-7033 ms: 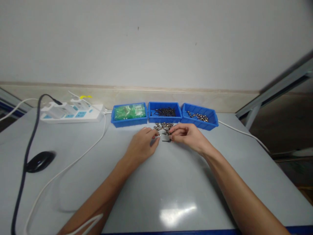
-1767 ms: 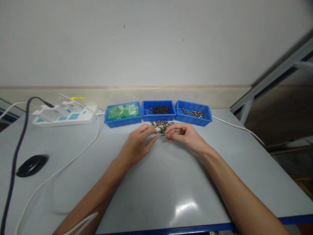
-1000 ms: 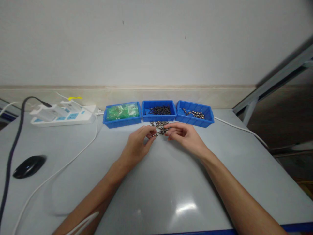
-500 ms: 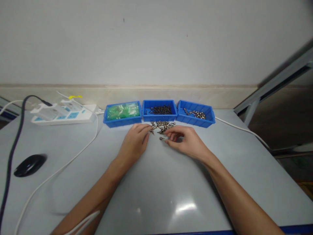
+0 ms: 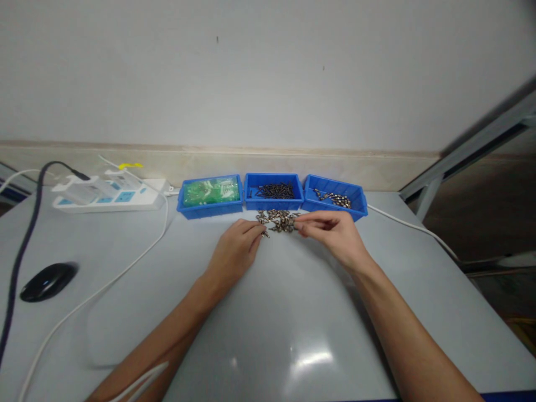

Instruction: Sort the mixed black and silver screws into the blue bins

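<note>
A pile of small shiny metal fittings (image 5: 277,218) lies on the table in front of the middle bin. My left hand (image 5: 238,245) rests at the pile's left edge. Its thumb and fingertips are pressed together over a small metal fitting (image 5: 265,234); whether they grip it is hard to see. My right hand (image 5: 333,231) is at the pile's right edge, its thumb and forefinger closed together, and whatever lies between them is too small to make out.
Three blue bins stand by the wall: the left bin (image 5: 209,211) holds green bagged pieces, the middle bin (image 5: 274,205) dark screws, the right bin (image 5: 354,214) shiny metal fittings. At left are a power strip (image 5: 121,201), cables and a black mouse (image 5: 49,282).
My right hand has shifted right and slightly up, its fingers closing more. The loose fitting in front of the pile is gone from that spot. My left hand moved slightly right and down.
</note>
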Demonstrator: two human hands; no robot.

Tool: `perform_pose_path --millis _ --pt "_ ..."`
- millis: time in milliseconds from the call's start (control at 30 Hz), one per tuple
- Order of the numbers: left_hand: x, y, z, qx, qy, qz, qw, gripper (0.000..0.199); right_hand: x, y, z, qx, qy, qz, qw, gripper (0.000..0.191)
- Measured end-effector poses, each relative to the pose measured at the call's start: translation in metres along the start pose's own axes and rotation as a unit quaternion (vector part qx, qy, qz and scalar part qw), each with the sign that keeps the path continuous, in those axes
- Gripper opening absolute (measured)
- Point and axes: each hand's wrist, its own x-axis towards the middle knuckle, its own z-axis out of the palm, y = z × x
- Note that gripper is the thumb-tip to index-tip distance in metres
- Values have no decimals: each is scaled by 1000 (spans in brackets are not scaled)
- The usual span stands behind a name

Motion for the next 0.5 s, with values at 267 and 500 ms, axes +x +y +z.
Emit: perform_pose_path --millis 267,500 --pt "3 -4 -8 5 -23 -59 998 7 3 -5 3 24 257 -94 962 26" --pt "6 -3 -8 -49 12 -80 996 12 -3 3 17 -13 20 -40 999 24"
